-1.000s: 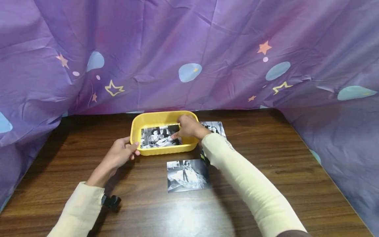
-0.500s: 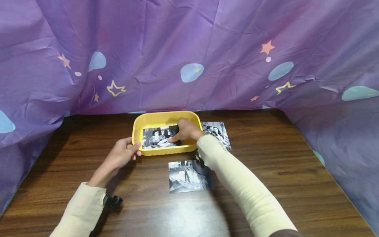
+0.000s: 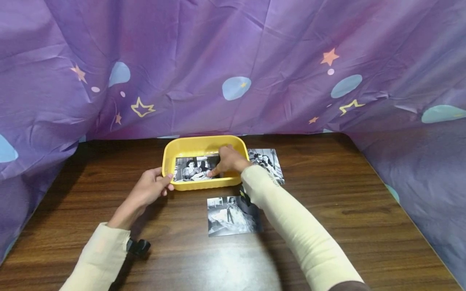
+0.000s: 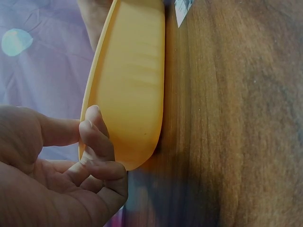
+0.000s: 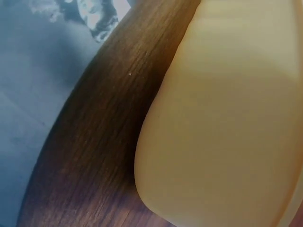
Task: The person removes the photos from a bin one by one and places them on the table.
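In the head view a yellow plastic tray (image 3: 204,185) stands near the back of the table. My left hand (image 3: 148,188) pinches its left front corner by the rim, thumb on the inside; the left wrist view shows the fingers against the outer wall (image 4: 135,85). My right hand (image 3: 231,160) reaches over the right side into the tray. It holds a black-and-white photo (image 3: 191,169) by its right end, thumb on top, the other fingers partly hidden. That photo lies low inside the tray. In the right wrist view only the outer wall (image 5: 222,123) shows, not the hand.
Another black-and-white photo (image 3: 231,218) lies on the wooden table (image 3: 174,250) in front of the tray, partly under the right forearm. A further photo (image 3: 269,163) lies right of the tray. A purple curtain (image 3: 196,72) hangs behind the table.
My right thumb has moved slightly left and down over the photo, and the photo's right side sits a little lower in the tray. My left hand keeps its hold on the rim.
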`<state>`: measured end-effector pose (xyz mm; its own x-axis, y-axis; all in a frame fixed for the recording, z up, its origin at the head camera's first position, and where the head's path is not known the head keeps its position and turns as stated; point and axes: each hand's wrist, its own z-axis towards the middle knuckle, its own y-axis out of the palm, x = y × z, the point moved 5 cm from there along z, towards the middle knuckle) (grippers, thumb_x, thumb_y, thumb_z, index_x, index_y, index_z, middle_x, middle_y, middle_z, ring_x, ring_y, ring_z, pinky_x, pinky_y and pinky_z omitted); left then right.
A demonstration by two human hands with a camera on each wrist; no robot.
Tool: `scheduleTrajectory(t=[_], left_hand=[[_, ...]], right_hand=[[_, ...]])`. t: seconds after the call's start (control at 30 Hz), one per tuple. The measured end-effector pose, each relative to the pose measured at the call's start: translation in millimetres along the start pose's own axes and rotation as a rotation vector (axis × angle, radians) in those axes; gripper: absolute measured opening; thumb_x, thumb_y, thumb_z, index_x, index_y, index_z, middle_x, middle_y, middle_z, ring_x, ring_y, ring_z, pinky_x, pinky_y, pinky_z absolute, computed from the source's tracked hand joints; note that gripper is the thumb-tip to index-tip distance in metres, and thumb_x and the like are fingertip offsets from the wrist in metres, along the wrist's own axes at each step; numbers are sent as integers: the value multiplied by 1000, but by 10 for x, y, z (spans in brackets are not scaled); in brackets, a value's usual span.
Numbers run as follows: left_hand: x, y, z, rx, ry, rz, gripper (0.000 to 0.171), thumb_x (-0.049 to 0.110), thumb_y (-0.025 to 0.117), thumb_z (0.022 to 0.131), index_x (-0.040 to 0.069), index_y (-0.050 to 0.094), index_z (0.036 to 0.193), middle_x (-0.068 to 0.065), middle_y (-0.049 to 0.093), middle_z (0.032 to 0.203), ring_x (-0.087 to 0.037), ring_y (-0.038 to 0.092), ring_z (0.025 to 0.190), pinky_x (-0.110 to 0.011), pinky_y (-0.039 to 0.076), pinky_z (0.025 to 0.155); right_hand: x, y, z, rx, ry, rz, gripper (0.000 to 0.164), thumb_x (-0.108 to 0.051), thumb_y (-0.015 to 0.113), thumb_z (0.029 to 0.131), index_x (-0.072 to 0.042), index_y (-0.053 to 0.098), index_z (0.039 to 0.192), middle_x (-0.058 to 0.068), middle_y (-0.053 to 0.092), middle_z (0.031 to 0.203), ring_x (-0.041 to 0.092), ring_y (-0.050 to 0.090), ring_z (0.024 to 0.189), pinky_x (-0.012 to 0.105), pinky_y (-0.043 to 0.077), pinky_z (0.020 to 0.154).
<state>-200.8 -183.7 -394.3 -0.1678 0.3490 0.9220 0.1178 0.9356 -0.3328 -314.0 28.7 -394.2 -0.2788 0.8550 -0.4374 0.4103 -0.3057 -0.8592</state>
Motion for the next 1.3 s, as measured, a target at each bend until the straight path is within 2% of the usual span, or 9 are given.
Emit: scheduleTrajectory(t=[0.07, 0.2, 0.43, 0.57, 0.73, 0.87, 1.03, 1.13, 1.3], left_hand=[[6, 3, -4, -1, 0, -1, 43, 8, 48, 106, -19, 41, 139, -3, 64, 74, -9, 51, 60, -25, 46, 56], [5, 11, -6, -4, 1, -6, 45, 8, 48, 106, -20, 40, 140, -3, 64, 74, -9, 51, 60, -25, 46, 56], [4, 16, -9, -3, 4, -14, 42, 7, 48, 106, -19, 43, 138, -3, 64, 74, -8, 51, 60, -24, 47, 56], [18, 18, -25, -7, 7, -18, 42, 6, 48, 106, -20, 42, 138, -4, 64, 75, -9, 51, 60, -24, 47, 56], [26, 13, -34, -5, 6, -10, 42, 7, 48, 106, -19, 43, 138, -3, 64, 75, -9, 51, 60, -25, 47, 56], [22, 15, -28, -6, 7, -9, 41, 8, 48, 106, -19, 43, 137, -3, 64, 75, -9, 51, 60, -25, 46, 56], [21, 14, -23, -1, 10, -7, 40, 8, 47, 106, -19, 44, 136, -2, 64, 74, -8, 51, 60, -25, 46, 56], [25, 17, -28, -4, 11, 0, 41, 9, 47, 107, -19, 44, 136, -2, 64, 75, -8, 52, 61, -25, 47, 57], [21, 7, -33, -4, 0, 7, 42, 9, 47, 107, -19, 43, 137, -2, 65, 76, -9, 52, 62, -26, 47, 58]], right_hand=[[-5, -2, -17, 8, 4, 6, 43, -43, 92, 70, -6, 70, 73, 5, 69, 70, 18, 60, 81, 32, 49, 91], [-2, -5, -37, 30, 29, 25, 38, -39, 93, 70, -9, 71, 65, 4, 70, 62, 14, 59, 66, 29, 50, 82], [33, -11, -46, 63, 103, 135, 34, -26, 92, 73, -4, 67, 77, 7, 70, 65, 16, 58, 58, 27, 47, 62], [46, -51, -50, 117, 105, 157, 40, -22, 93, 73, -3, 61, 86, 8, 68, 67, 20, 60, 67, 31, 47, 69], [52, -114, -51, 192, 67, 149, 46, -18, 93, 73, 5, 66, 103, 13, 71, 73, 24, 65, 78, 35, 51, 83], [67, -155, -54, 227, 65, 160, 60, -12, 91, 74, 8, 60, 122, 16, 71, 91, 26, 64, 87, 36, 52, 90], [87, -216, -65, 270, 53, 185, 62, -8, 89, 73, 7, 56, 124, 19, 65, 113, 30, 60, 103, 38, 48, 99], [107, -260, -86, 300, 57, 210, 57, -5, 86, 74, 3, 57, 121, 16, 64, 108, 30, 60, 100, 38, 49, 95], [129, -340, -131, 330, 64, 288, 46, -1, 79, 77, 0, 58, 118, 7, 58, 92, 23, 56, 84, 36, 50, 81]])
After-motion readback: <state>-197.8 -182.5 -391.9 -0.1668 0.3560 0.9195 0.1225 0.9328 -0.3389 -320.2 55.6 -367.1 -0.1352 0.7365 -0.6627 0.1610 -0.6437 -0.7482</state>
